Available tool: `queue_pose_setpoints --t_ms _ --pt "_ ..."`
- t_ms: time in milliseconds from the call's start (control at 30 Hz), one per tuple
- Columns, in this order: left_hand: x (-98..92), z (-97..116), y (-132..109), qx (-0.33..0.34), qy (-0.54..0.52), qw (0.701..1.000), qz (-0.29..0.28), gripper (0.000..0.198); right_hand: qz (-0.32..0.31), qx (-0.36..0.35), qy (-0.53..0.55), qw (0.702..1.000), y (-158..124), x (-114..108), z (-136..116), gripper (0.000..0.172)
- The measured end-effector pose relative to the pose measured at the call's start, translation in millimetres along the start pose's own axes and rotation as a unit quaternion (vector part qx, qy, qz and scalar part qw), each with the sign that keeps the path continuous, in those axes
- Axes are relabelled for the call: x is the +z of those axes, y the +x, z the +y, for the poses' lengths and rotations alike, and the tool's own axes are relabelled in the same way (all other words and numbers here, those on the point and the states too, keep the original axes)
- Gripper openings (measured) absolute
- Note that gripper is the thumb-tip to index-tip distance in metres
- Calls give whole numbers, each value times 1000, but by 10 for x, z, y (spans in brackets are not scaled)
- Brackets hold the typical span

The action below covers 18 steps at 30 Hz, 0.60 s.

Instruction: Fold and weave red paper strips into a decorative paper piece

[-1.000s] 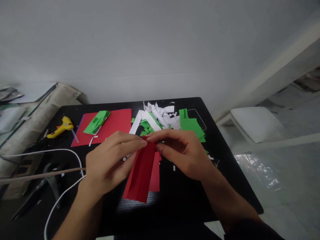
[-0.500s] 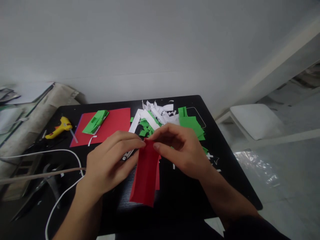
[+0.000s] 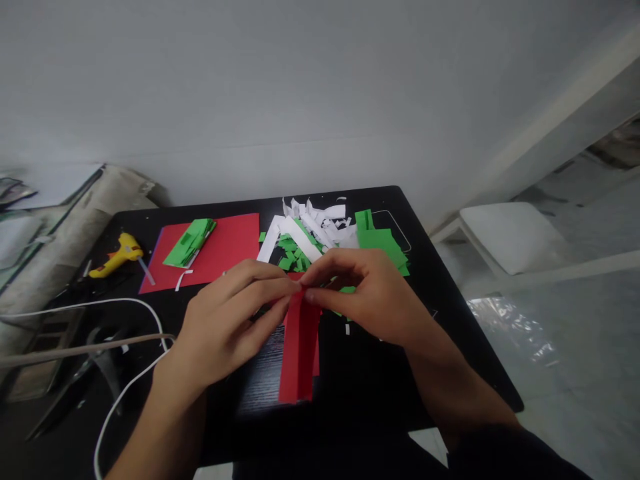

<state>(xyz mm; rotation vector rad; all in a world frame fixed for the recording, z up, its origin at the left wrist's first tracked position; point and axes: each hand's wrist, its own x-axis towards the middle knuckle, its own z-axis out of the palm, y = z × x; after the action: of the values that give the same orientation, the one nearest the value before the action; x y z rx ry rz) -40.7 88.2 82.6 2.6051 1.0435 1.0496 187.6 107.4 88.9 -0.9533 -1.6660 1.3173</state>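
Note:
A strip of red paper (image 3: 299,353) hangs between my hands over the black table, creased lengthwise and pointing down toward me. At its far end, the fingertips of my left hand (image 3: 235,313) pinch the left side. My right hand (image 3: 367,293) holds the same end from the right, thumb and forefinger pressed together on it. Some more red paper lies partly hidden behind the strip. Just beyond my hands is a heap of white paper scraps (image 3: 320,223) mixed with green bits (image 3: 295,257).
A yellow glue gun (image 3: 117,257) lies at the left, near a red sheet (image 3: 233,237) bearing a folded green paper stack (image 3: 191,242). Green sheets (image 3: 385,247) lie at the right. Scissors (image 3: 65,400) and a white cable (image 3: 130,387) are at the left. A white stool (image 3: 505,233) stands right.
The red strip has narrowed and its lower end has shifted right, now showing a sharp lengthwise fold. Both hands have moved slightly, the left one to the right.

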Motion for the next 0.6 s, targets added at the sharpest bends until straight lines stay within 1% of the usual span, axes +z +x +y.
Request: queue_pose_setpoints --t_ms 67,167,233,300,400,500,600 --pt "12 21 -1 -51 -19 998 42 23 50 -57 -54 996 -6 28 10 11" --pt "37 61 -14 -143 -46 981 121 13 133 -156 -145 968 -16 96 35 13" --pt "57 92 -18 -170 -65 974 133 10 166 -200 -185 948 -22 139 53 15" --pt "84 126 -7 -169 -67 976 117 11 186 -232 -214 930 -27 175 73 18" --pt "133 170 29 -134 -39 984 114 18 212 -257 -238 912 -32 222 105 22" --pt "177 186 49 -106 4 987 120 21 233 -262 -242 905 -37 270 135 24" --pt "200 175 35 -100 36 987 116 23 242 -255 -243 904 -42 310 155 24"
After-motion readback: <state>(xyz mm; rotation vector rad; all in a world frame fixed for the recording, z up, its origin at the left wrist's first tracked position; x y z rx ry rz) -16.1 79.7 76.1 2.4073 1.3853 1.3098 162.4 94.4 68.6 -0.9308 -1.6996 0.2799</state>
